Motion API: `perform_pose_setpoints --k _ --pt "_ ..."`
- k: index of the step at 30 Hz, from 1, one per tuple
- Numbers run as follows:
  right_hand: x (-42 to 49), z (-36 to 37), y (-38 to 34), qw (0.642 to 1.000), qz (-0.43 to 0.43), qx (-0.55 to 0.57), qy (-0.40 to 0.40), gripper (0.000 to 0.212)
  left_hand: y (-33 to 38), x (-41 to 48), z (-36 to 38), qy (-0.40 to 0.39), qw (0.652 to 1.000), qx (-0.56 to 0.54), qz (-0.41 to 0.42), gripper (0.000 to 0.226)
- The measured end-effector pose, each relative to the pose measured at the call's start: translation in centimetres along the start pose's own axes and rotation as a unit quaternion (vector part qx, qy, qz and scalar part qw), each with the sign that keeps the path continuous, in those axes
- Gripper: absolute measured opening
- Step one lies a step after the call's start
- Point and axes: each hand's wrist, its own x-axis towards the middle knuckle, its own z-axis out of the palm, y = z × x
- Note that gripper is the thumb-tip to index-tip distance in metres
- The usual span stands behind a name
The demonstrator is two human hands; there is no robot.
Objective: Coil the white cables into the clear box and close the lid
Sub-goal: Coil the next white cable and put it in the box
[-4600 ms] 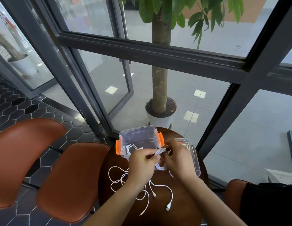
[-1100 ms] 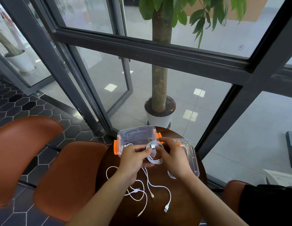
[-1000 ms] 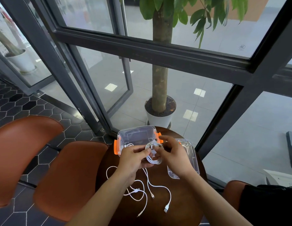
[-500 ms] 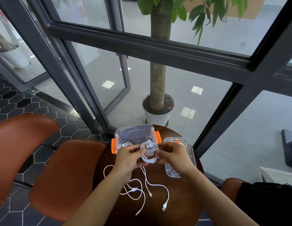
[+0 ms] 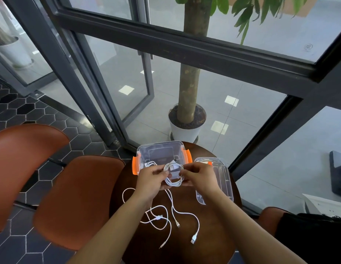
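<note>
Two hands on one coil: left hand (image 5: 152, 180) and right hand (image 5: 199, 178) each pinch a side of the coiled white cable (image 5: 173, 177), fingers curled narrow around the loops. It sits at the near wall of the clear box (image 5: 160, 147), just above the rim.

Change: a few seconds ago the same cable was half wound with a long tail. Now it is a closed ring with its plug tucked in the middle, and over the last second it has crept up to the box. I'd judge the winding of this one is done and the drop-in comes next.

Box: open, both orange latches (image 5: 134, 165) flipped out. One earlier bundle of white cable (image 5: 149, 164) lies inside at the left. Can't tell if anything else is in there.

Clear lid (image 5: 224, 180) lies flat on the round brown table (image 5: 209, 235), just right of the box and partly behind the right wrist. Lid holds nothing I can see.

Loose white cables (image 5: 166, 220) are sprawled on the table near the forearms, at least two, tangled, with plugs showing. One strand runs up toward the coil; attached or not, can't tell.

Roughly halfway by my read: more coiling left, lid not yet on.
</note>
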Motion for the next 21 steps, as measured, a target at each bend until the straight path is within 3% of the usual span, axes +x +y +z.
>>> perform_pose_setpoints --k 9,12,16,21 --pt "2.2 1.9 0.2 0.999 0.027 0.030 0.029 0.008 -1.4 3.4 -1.8 0.038 0.999 0.005 0.001 0.023" --pt "3.6 2.0 0.3 0.999 0.034 0.004 0.039 0.009 -2.4 4.9 -3.5 0.094 0.987 0.116 0.051 0.022" --pt "6.6 2.3 0.9 0.997 0.050 -0.047 0.047 0.008 -4.1 7.2 -5.8 0.121 0.925 0.340 0.116 0.035" --pt "10.9 3.4 1.5 0.991 0.051 -0.115 0.044 0.005 -6.1 10.8 -6.5 0.093 0.841 0.500 0.187 0.055"
